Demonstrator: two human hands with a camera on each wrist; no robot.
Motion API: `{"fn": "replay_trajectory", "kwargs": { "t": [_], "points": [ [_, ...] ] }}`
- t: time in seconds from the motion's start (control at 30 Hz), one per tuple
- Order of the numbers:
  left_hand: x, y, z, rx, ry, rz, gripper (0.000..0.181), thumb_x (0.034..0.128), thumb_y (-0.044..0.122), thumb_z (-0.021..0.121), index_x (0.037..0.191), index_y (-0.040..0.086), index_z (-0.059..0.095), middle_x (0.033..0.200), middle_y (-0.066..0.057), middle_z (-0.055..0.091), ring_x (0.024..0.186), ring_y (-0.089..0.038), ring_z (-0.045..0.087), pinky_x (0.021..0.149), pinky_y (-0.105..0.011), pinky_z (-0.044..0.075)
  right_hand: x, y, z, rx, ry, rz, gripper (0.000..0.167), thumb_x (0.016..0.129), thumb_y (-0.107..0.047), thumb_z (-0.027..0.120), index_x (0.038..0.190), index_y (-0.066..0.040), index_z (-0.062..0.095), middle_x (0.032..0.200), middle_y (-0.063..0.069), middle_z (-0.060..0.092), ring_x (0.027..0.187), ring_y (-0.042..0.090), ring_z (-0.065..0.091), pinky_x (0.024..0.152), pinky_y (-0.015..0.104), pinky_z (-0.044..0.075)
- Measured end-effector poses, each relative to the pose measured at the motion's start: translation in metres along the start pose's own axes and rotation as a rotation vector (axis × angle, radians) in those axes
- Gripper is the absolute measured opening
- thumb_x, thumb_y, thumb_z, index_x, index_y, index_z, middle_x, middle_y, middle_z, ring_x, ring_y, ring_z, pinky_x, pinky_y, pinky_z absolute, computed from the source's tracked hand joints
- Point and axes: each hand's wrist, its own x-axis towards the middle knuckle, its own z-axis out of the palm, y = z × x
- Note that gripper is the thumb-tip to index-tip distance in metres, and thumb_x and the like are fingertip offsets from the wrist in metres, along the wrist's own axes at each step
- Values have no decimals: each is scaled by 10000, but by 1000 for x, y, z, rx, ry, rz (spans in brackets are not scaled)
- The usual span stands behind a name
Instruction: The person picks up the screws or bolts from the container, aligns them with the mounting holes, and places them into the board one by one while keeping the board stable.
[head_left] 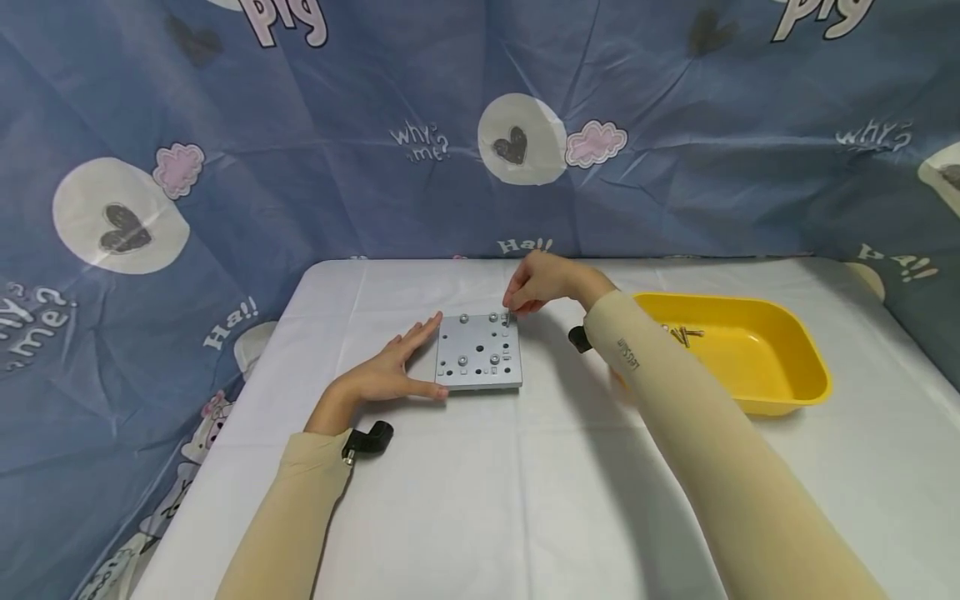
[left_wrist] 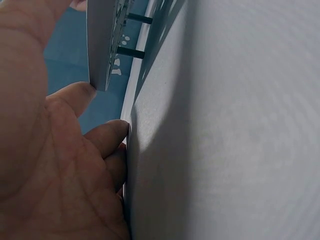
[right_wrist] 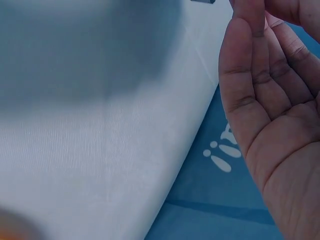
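A square grey metal plate (head_left: 453, 333) lies in the middle of the white table. Several round-headed screws stand in its holes, and their threaded shanks (left_wrist: 131, 52) stick out underneath in the left wrist view. My left hand (head_left: 382, 372) is spread along the plate's left side, its straight forefinger and thumb touching the two left corners. Above the back right corner, my right hand (head_left: 536, 283) pinches a small screw (head_left: 507, 318) between bent fingers and thumb. In the right wrist view the fingertips are cut off at the top.
A yellow tray (head_left: 772, 310) stands to the right, partly behind the right forearm. Several loose screws (head_left: 681, 335) lie inside it. A blue patterned cloth (head_left: 360, 192) hangs behind the table's back edge.
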Motion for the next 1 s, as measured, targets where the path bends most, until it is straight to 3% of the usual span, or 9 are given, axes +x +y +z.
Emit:
{"fn": "replay_trajectory", "kwargs": {
  "t": [0.27,1.0],
  "points": [
    [1,1,1,1,0,3,1311,793,471,951,1748,328,64,1830,-93,58,1702,-344,-32,1363,-595,-62,2,-3,3,-12,8,7,188,980,-61,716,1118,41,794,782,-24,758,758,61,659,757,220,584],
    [-1,0,-1,-1,0,-8,1307,793,469,951,1744,357,61,1831,-92,65,1701,-353,-30,1360,-605,-58,6,-4,5,11,10,28,185,1008,-68,698,1122,39,796,824,18,776,779,88,694,785,246,613]
  ]
}}
